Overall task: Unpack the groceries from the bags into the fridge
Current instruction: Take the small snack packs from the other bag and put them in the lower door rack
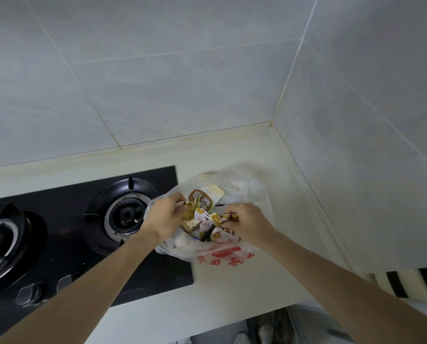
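A clear plastic bag (pixel 247 189) with red print stands on the pale counter, right of the stove. Inside it lie several snack packets, among them a brown and cream pouch (pixel 202 198) and small white and yellow wrapped packs (pixel 221 235). My left hand (pixel 166 214) reaches into the bag's left side, fingers closed on a crumpled yellow-brown packet (pixel 188 211). On the right side of the bag's mouth, my right hand (pixel 247 220) pinches a small packet (pixel 226 218). No fridge is in view.
A black gas stove (pixel 83 232) with two burners and two knobs fills the left of the counter (pixel 232 157). Tiled walls close the corner behind and to the right. A black and cream striped cloth (pixel 405 284) hangs at the right edge.
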Available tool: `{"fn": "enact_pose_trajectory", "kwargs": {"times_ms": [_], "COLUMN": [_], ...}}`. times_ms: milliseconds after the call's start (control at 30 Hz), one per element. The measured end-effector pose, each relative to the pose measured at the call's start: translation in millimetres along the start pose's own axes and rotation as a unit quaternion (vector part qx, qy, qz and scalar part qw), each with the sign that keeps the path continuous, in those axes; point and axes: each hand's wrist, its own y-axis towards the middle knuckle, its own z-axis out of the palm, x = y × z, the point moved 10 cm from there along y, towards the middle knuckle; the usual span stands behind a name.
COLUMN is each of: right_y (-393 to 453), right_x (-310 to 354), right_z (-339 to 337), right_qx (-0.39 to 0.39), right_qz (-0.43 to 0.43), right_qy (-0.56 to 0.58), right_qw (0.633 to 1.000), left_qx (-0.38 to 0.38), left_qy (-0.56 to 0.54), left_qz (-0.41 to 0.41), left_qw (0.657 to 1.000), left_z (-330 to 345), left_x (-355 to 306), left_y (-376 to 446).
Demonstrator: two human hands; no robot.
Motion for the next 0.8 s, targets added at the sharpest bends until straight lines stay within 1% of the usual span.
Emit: {"fn": "enact_pose_trajectory", "kwargs": {"times_ms": [100,200,333,433,500,633,700,800], "right_y": [-6.5,-11.3,-18.2,-29.6,-42.8,-84.0,-111.2,-155.9], "right_x": [10.9,12.2,10.1,20.1,28.6,44.6,54.2,68.1], "right_z": [-22.5,-46.3,-83.4,-112.5,-132.5,-175.0,-196.5,-224.2], "right_qx": [-0.04,-0.076,-0.128,-0.142,-0.147,-0.177,-0.205,-0.243], "right_qz": [-0.009,0.011,0.042,0.036,0.033,0.043,0.049,0.06], "right_qy": [0.042,0.109,0.254,0.339,0.369,0.401,0.421,0.446], "right_qw": [0.998,0.991,0.958,0.929,0.917,0.897,0.882,0.859], "left_qx": [-0.026,-0.065,-0.095,-0.092,-0.065,0.023,0.065,0.148], "left_qy": [-0.08,-0.137,-0.212,-0.308,-0.359,-0.405,-0.416,-0.439], "left_qz": [-0.018,-0.027,-0.059,-0.071,-0.065,-0.017,0.028,0.102], "left_qw": [0.996,0.988,0.971,0.944,0.929,0.914,0.907,0.88], "left_z": [-14.6,-36.4,-57.6,-67.1,-68.7,-60.1,-56.1,-50.8], "left_x": [-1.4,-7.5,-12.4,-28.2,-48.1,-110.4,-156.2,-233.0], "left_y": [-10.2,-19.3,-31.4,-37.8,-38.1,-26.3,-23.9,-37.5]}}
